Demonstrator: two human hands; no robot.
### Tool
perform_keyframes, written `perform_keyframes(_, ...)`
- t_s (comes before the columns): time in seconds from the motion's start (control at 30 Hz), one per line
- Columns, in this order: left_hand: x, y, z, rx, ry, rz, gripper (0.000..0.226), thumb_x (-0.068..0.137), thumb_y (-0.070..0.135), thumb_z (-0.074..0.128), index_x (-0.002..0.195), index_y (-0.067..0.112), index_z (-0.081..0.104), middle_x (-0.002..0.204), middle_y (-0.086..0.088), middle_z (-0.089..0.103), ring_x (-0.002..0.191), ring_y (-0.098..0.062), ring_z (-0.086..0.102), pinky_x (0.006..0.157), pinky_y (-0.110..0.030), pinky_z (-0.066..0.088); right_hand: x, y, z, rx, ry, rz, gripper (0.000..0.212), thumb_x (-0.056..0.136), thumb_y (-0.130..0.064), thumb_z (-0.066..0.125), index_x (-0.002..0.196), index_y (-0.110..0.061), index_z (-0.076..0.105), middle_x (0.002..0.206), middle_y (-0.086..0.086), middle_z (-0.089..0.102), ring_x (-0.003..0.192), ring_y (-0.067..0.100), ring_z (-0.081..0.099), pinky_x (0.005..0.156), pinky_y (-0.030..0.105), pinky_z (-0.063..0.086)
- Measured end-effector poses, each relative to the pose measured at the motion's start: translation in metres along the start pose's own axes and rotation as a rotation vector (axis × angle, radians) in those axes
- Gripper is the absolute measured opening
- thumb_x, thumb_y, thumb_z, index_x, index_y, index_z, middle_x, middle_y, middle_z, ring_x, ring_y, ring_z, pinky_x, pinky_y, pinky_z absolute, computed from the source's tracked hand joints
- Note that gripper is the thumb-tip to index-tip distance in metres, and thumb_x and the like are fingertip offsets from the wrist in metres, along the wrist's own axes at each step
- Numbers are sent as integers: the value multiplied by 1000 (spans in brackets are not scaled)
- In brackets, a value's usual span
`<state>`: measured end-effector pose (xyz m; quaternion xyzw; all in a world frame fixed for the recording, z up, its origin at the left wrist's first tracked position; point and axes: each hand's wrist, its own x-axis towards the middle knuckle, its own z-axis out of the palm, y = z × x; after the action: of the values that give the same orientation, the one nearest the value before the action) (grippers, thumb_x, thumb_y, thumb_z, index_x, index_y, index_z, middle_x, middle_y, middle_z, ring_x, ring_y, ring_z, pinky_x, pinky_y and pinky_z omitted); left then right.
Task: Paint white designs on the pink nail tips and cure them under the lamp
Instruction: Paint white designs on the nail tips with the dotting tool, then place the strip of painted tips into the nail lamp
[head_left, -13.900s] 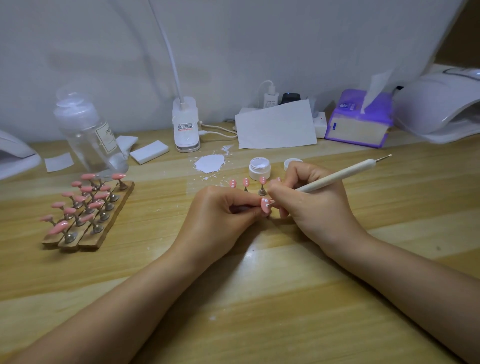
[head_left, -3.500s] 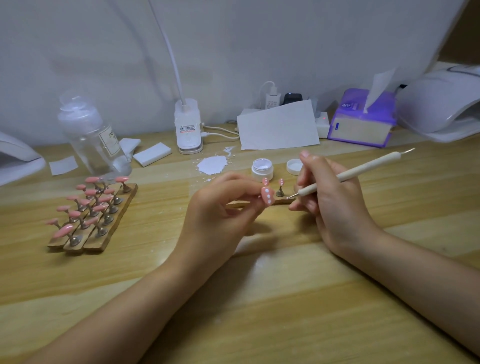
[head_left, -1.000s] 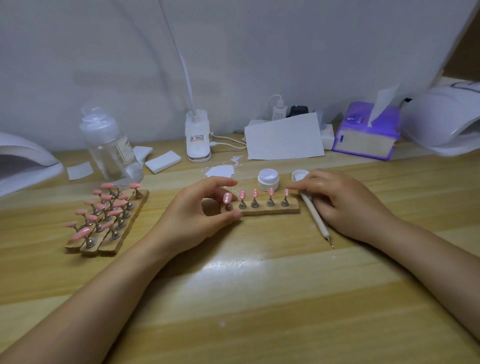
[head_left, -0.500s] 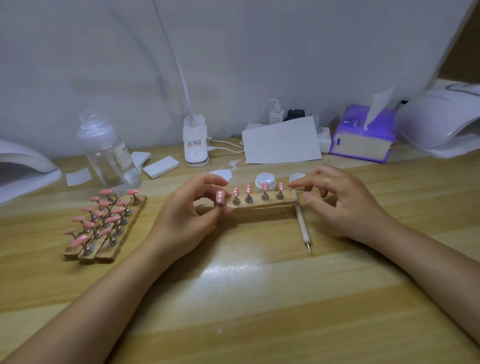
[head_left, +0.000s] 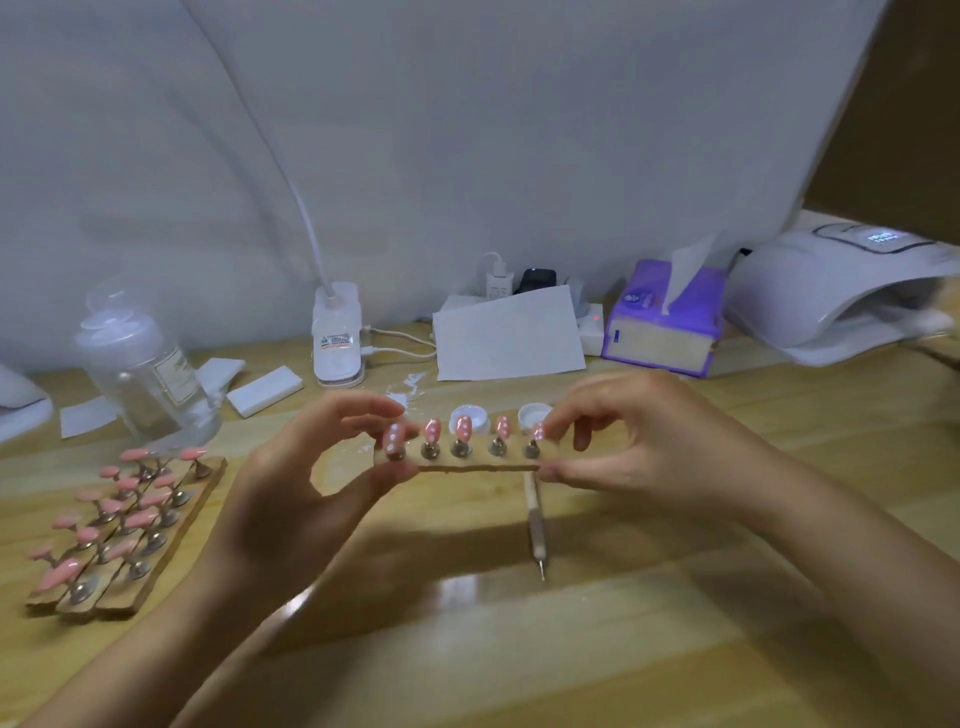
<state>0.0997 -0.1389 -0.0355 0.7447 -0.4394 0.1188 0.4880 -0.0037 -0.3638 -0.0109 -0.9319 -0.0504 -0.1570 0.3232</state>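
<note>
Narrow wooden strip carrying five white-dotted pink nail tips (head_left: 462, 460) held above the table at frame centre, long axis left-right. Left hand (head_left: 306, 493) pinches one end, right hand (head_left: 644, 441) the other. White domed curing lamp (head_left: 831, 291) upper right, nearer right hand.

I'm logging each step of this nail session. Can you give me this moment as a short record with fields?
held item: wooden strip with five pink nail tips bearing white dots, lifted above the table
left hand: pinches the strip's left end
right hand: pinches the strip's right end
dotting tool: lying on the table, below the strip
gel pot: open, lid beside it
curing lamp: far right, nothing seen inside
other strips: at left, tips plain pink
</note>
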Motion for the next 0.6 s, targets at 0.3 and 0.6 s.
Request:
perform_keyframes(0.3, 59, 38, 58, -184, 9, 68, 36, 67, 36, 67, 101, 40, 55, 98, 11, 69, 95, -4, 65, 87, -18, 49, -24, 17, -75, 69, 123, 63, 24, 67, -12, 78, 80, -30, 67, 69, -8, 63, 67, 5, 60, 70, 17, 50)
perform_keyframes(0.6, 111, 81, 195, -591, 81, -399, 26, 85, 17, 62, 106, 30, 51, 104, 20, 57, 89, 17, 55, 73, -2, 44, -66, 75, -144, -113, 458, 489, 9, 68, -22, 77, 72, -26, 71, 69, -8, 68, 61, 1, 59, 60, 20, 48)
